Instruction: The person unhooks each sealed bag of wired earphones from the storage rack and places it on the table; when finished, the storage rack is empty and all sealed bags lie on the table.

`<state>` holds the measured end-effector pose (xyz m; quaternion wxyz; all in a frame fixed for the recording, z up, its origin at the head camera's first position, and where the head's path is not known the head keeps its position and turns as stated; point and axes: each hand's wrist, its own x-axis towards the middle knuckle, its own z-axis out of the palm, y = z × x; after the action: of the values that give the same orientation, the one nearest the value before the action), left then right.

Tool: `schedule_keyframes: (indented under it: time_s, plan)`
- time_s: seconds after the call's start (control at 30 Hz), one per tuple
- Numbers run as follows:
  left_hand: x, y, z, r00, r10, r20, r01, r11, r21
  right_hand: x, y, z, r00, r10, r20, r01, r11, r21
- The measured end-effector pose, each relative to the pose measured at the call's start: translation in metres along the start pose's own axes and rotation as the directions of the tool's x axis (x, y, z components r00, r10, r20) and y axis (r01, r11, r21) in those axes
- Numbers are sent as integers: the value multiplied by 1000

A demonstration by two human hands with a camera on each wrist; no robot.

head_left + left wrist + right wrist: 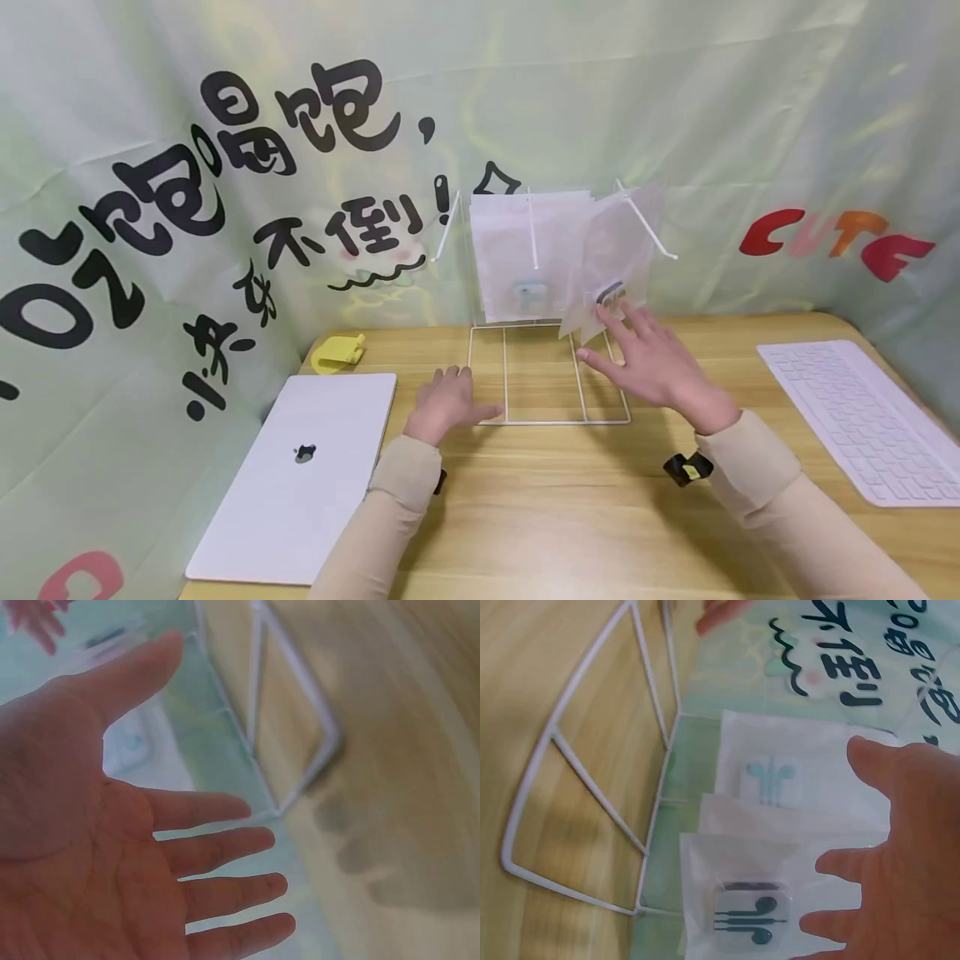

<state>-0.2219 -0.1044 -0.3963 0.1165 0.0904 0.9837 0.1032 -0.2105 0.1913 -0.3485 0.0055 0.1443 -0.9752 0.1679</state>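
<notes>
Laptop: a closed white laptop (300,492) lies at the left, a yellow object (336,353) just behind it
Left hand: the left hand (444,403) reaches forward from a rolled sleeve, beside the rack's left front; fingers straight and slightly parted, thumb stretched inward; it grips nothing
Rack: the white wire rack (555,423) stands mid-table; white packets (517,242) hang upright on it, a tilted packet (618,237) to their right
Right hand: the right hand (654,360) is extended before the tilted packet, fingers spread, thumb apart, grasping nothing; whether fingertips touch it I can't tell
Keyboard: a white keyboard (862,421) lies far right
</notes>
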Motion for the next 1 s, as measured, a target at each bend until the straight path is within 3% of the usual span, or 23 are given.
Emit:
schedule_keyframes:
  time_s: [0.23, 0.4, 0.67, 1.0]
  plan:
    - [3, -8, 8, 999, -7, 35, 7, 1000, 20, 5, 8, -20, 1000, -8, 17, 6, 993, 120]
    - [3, -10, 12, 998, -9, 57, 9, 1000, 4, 13, 17, -35, 999, -34, -13, 36, 976, 217]
    - [3, -10, 15, 999, -21, 45, 21, 1000, 8, 32, 35, -50, 999, -18, -40, 31, 943, 331]
    - [6, -13, 22, 999, -26, 47, 26, 1000, 11, 46, 62, -52, 985, 171, -36, -122, 821, 558]
